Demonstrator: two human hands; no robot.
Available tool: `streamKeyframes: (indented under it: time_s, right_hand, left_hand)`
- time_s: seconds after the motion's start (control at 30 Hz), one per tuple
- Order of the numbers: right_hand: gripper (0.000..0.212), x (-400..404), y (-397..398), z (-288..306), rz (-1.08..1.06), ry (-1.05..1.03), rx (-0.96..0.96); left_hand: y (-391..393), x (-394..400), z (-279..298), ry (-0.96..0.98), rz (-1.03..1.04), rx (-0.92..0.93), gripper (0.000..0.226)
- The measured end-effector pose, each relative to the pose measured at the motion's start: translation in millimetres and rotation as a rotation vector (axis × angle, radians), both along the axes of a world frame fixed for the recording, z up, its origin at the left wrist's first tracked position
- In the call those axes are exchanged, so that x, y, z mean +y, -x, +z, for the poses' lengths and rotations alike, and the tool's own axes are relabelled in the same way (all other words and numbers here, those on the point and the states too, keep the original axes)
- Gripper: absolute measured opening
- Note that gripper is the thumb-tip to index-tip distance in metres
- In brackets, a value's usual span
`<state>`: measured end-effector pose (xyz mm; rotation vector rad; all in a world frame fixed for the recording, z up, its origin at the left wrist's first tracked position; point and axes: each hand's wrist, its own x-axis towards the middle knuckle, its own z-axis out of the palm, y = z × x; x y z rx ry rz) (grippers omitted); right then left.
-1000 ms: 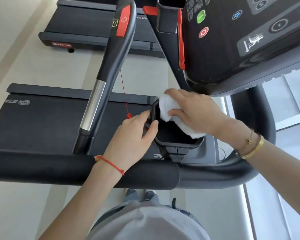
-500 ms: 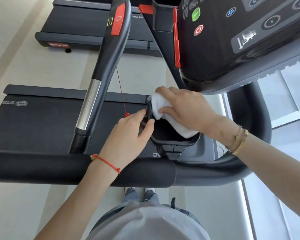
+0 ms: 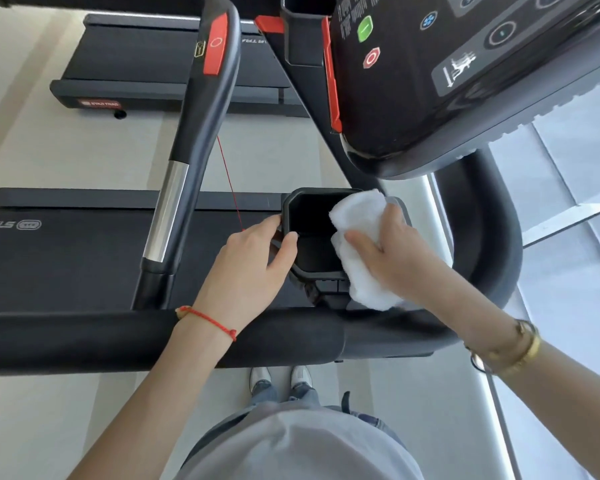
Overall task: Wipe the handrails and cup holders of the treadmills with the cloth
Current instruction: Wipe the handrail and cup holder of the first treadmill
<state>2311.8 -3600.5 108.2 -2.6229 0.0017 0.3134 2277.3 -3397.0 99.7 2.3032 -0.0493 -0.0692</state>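
A black square cup holder (image 3: 309,202) hangs below the treadmill console, in the middle of the view. My left hand (image 3: 250,261) grips its left rim, thumb over the edge. My right hand (image 3: 392,251) holds a white cloth (image 3: 357,216) against the holder's right rim, with the cloth draped over that side and down past the front corner. The thick black front handrail (image 3: 84,337) runs across just below both hands. A second handrail (image 3: 194,133) with a silver section and a red tab slants up on the left.
The console (image 3: 465,64) with green and red buttons overhangs at top right. A thin red safety cord (image 3: 227,181) hangs beside the holder. The treadmill belt (image 3: 66,254) lies left, another treadmill (image 3: 153,67) behind it. My feet (image 3: 281,379) stand on pale floor.
My right hand has carried the cloth from the holder's far left corner across to its right rim and front corner. My left hand keeps its grip on the left rim.
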Motion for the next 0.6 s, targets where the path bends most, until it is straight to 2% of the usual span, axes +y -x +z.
streamKeyframes:
  time_s: [0.07, 0.2, 0.33, 0.43, 0.6]
  right_hand:
    - [0.054, 6.7, -18.4, 5.5, 0.027, -0.011, 0.005]
    - [0.055, 12.0, -23.3, 11.2, 0.039, -0.048, -0.009]
    - [0.036, 4.2, 13.8, 2.1, -0.006, -0.052, -0.021]
    - [0.035, 4.5, 7.0, 2.2, -0.039, -0.095, 0.015]
    - [0.054, 10.3, -23.2, 11.4, -0.001, -0.086, 0.049]
  left_hand:
    - [0.1, 0.2, 0.2, -0.004, 0.003, -0.005, 0.031]
    - [0.3, 0.3, 0.3, -0.008, 0.001, -0.003, 0.031]
    - [-0.7, -0.2, 0.0, -0.011, 0.003, -0.006, 0.031]
    - [-0.6, 0.1, -0.3, -0.011, 0.004, -0.004, 0.031]
    - [0.2, -0.5, 0.3, -0.012, 0.009, -0.012, 0.03]
